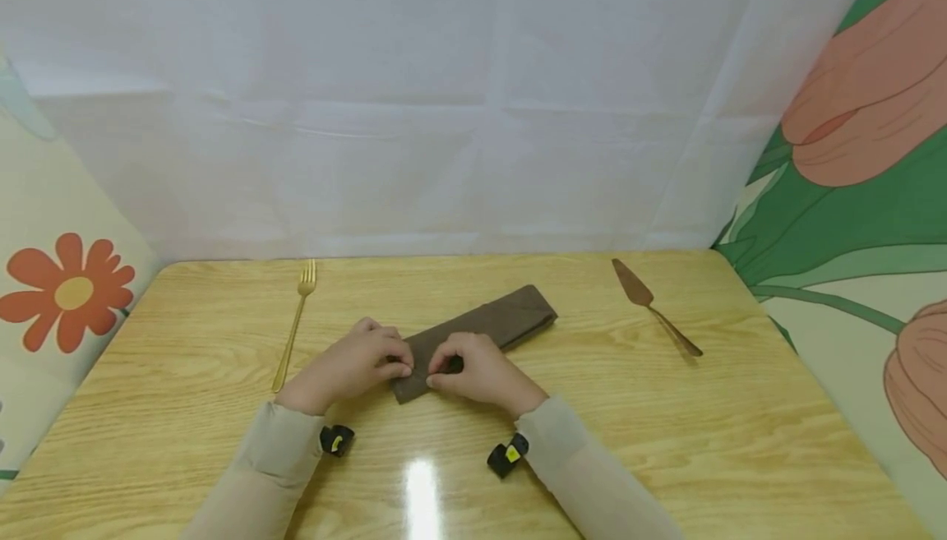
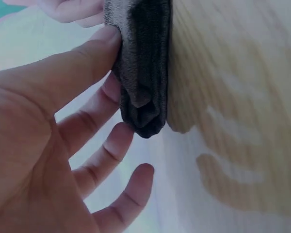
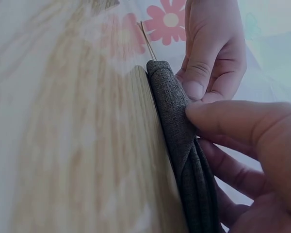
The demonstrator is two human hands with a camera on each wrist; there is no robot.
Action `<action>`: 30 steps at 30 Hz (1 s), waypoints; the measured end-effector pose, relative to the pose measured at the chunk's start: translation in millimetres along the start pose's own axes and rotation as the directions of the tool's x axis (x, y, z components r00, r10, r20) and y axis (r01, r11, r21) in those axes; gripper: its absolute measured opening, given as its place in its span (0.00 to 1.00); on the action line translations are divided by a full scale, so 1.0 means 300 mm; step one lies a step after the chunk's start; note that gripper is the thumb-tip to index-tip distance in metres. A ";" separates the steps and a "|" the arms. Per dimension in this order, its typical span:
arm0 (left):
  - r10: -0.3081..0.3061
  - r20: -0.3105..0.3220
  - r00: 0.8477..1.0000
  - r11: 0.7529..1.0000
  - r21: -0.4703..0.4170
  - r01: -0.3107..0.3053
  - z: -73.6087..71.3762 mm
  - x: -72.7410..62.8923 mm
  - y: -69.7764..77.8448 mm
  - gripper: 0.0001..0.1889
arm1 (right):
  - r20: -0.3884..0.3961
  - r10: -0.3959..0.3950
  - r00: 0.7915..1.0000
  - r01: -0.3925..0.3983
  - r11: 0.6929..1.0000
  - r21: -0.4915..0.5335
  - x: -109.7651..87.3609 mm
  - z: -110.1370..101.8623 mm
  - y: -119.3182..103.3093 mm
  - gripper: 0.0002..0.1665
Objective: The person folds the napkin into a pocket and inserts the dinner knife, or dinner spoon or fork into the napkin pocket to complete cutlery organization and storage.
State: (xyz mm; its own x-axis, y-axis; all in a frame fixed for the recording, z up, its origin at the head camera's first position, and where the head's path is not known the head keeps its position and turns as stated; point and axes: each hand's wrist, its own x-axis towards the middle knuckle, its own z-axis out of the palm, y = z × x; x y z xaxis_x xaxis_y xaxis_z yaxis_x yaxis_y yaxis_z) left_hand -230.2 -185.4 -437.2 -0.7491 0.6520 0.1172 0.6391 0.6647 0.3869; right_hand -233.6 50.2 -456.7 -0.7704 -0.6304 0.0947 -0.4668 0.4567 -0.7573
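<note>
A dark brown cloth napkin (image 1: 510, 316), folded into a long flat strip, lies slantwise on the wooden table. At its near left end my left hand (image 1: 353, 363) pinches the cloth, thumb on top and fingers along the edge. Just to the right, my right hand (image 1: 484, 369) pinches the same strip, its thumb and forefinger close to the left hand's fingertips. From the left wrist, the napkin's end (image 2: 144, 109) shows rolled layers. In the right wrist view, stacked folds (image 3: 196, 187) run beside the right fingers.
A gold fork (image 1: 298, 314) lies left of the hands, tines toward the back. To the right is a copper-coloured cake server (image 1: 638, 287), its handle slanting toward the near right. A white sheet (image 1: 444, 154) hangs behind the table (image 1: 200, 334).
</note>
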 end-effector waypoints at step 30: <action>-0.155 0.002 0.988 0.987 0.036 0.155 -0.027 -0.005 0.027 0.11 | -0.037 0.087 0.996 -0.090 0.990 -0.112 0.018 0.026 -0.006 0.10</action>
State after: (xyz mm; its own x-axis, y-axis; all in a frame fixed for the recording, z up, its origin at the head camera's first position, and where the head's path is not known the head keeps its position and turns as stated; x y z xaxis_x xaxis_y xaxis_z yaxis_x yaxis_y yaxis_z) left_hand -225.3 -184.0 -426.8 -0.8389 0.5417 0.0536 0.5210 0.7704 0.3676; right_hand -233.6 41.1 -459.9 -0.8235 -0.5649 0.0524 -0.4411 0.5795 -0.6852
